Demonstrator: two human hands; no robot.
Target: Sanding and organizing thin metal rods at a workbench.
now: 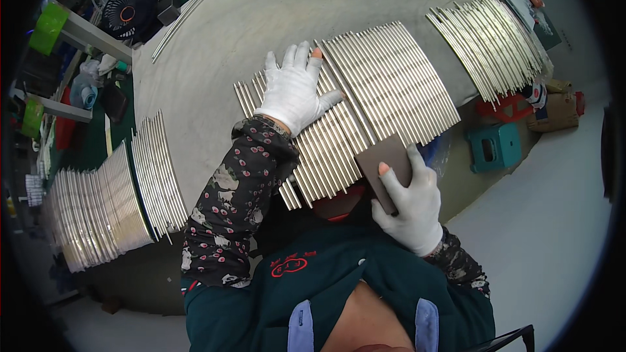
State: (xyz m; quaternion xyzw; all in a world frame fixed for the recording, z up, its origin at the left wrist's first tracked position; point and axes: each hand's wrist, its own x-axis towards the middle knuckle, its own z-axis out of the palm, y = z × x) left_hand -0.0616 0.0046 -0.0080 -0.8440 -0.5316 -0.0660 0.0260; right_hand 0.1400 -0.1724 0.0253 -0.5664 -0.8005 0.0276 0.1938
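Silvery rods [391, 85] in the middle: press evenly with spread-fingered left hand [292, 91], and hold brown block [388, 152], clamped in fingers of right hand [417, 212], level at near ends.

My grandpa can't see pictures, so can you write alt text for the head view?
A white-gloved left hand rests on a row of shiny metal rods on a gray table, while the gloved right hand holds a flat brown block by their near ends. More rods lie at the left, another bunch at upper right.
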